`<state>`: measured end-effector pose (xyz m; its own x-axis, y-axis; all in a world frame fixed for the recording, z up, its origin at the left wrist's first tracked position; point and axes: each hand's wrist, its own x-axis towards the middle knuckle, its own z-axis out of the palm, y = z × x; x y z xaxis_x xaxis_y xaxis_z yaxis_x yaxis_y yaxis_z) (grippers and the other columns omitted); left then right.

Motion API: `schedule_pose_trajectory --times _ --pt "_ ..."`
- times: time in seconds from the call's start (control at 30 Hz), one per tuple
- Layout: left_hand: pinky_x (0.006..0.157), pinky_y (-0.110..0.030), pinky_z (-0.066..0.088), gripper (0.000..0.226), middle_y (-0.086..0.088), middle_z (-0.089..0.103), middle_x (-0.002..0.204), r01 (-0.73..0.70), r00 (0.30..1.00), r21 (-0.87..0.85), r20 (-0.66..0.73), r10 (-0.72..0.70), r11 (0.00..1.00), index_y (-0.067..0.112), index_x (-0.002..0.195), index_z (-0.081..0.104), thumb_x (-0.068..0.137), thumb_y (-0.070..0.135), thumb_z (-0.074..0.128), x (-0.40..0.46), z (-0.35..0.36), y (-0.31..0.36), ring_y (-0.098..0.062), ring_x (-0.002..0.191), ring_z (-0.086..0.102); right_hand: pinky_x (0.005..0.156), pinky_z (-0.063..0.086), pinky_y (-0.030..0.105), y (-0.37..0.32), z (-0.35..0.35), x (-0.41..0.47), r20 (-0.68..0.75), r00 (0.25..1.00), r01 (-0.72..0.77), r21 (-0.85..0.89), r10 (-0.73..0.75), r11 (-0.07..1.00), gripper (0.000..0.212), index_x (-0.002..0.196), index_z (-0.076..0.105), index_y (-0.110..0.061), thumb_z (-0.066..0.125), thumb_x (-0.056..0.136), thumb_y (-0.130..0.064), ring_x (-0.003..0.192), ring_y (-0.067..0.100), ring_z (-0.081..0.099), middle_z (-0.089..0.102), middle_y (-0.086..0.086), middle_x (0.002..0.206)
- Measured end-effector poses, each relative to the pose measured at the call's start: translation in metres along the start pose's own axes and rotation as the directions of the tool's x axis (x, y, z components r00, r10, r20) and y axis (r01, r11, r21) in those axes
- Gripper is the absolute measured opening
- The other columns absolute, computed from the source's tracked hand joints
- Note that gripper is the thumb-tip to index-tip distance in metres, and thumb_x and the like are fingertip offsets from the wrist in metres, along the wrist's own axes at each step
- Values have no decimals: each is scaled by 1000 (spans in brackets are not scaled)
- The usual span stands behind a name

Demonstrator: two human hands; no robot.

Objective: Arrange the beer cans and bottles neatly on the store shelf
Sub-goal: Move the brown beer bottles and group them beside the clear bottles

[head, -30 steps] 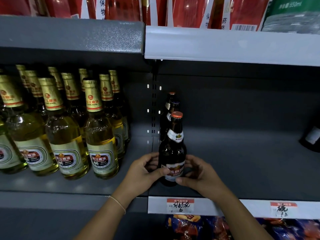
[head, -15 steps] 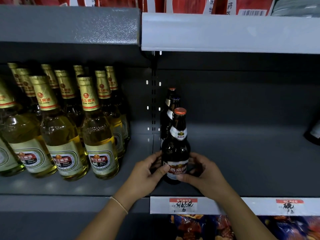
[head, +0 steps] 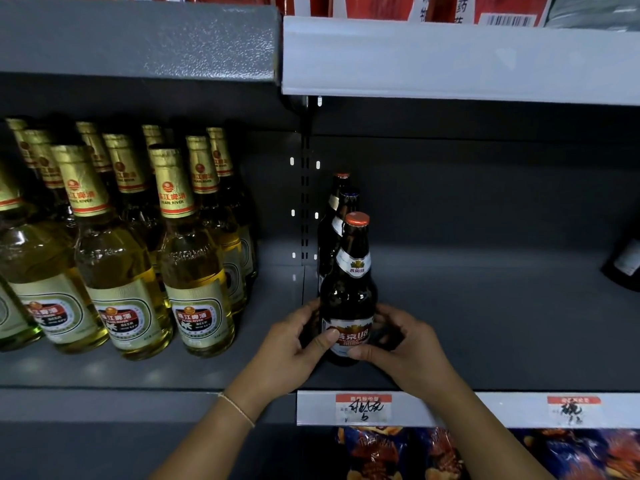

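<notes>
A grey, speckled metal shelf [head: 485, 323] fills the frame, paper price tags [head: 363, 407] on its front lip. At lower centre the left hand [head: 287, 355] and right hand [head: 405, 344] curl their fingers around a glossy brown glass bottle [head: 349, 292], upright, red cap upward. Two matching bottles [head: 337, 216] line up behind; pale gold-foiled bottles [head: 117, 265] crowd the left.

Dim shelf [head: 485, 306], recess in shadow; glare on pale bottles [head: 117, 258]; wide-angle bowing at edges
</notes>
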<state>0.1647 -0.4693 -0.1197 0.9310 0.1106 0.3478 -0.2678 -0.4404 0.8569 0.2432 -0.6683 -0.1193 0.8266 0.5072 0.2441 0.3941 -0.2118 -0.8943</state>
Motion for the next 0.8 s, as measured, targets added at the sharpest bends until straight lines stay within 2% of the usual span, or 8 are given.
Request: schedule_pose_trajectory --times 0.1,0.17,0.33,0.47,0.57,0.67,0.73,0.8 --pt "94 -15 45 49 16 62 122 -20 1000 -14 8 20 1000 25 132 48 87 42 60 0 0 1 0 114 58 92 52 18 0 1 0 -12 1000 17 -25 -17 1000 68 119 59 -38 90 60 -31 104 -3 65 71 -25 107" --pt "94 -14 45 47 16 61 123 -22 1000 -33 9 22 999 28 131 47 87 39 60 1 0 0 1 115 57 92 51 17 2 1 0 -13 1000 17 -18 -17 1000 68 120 58 -38 90 60 -30 105 -3 65 70 -25 107" --pt "94 -16 46 44 16 62 123 -25 1000 -13 0 25 1000 38 127 46 87 48 60 0 0 -1 1 114 58 98 52 26 4 2 0 -8 1000 13 -15 -13 1000 77 132 59 -26 89 62 -36 109 1 65 71 -18 113" --pt "97 -23 47 54 10 63 122 -38 999 31 20 37 999 26 133 49 87 51 56 0 0 -4 1 113 58 97 53 26 4 1 -1 -2 1000 25 -21 -26 999 78 132 59 -26 88 62 -40 109 1 65 71 -19 114" --pt "93 -18 45 47 4 62 116 -128 975 225 -151 164 966 22 126 55 93 52 42 -1 -3 2 -1 110 55 94 52 19 2 1 -1 -7 1000 20 -13 -20 1000 75 129 59 -30 87 60 -41 107 -2 64 70 -23 112" --pt "78 -28 49 41 -1 62 95 -189 867 337 -384 318 922 6 110 63 99 34 36 -8 -6 8 -8 92 59 90 52 16 -1 1 -2 -12 1000 27 -8 -27 1000 70 128 58 -31 87 64 -35 104 -3 64 71 -21 110" --pt "70 -28 47 39 2 58 83 -236 815 346 -437 379 908 5 100 64 101 30 34 -15 -5 15 -7 82 57 85 52 16 -2 1 -2 -38 998 54 66 -51 996 62 124 57 -35 84 69 -28 102 -2 65 70 -22 112" --pt "64 -28 47 44 3 56 78 -285 795 338 -440 418 897 4 95 65 102 32 32 -20 1 26 -7 76 56 83 53 20 -2 0 -3 -104 991 97 182 -79 979 52 123 59 -30 78 74 -25 101 6 66 71 -12 115"
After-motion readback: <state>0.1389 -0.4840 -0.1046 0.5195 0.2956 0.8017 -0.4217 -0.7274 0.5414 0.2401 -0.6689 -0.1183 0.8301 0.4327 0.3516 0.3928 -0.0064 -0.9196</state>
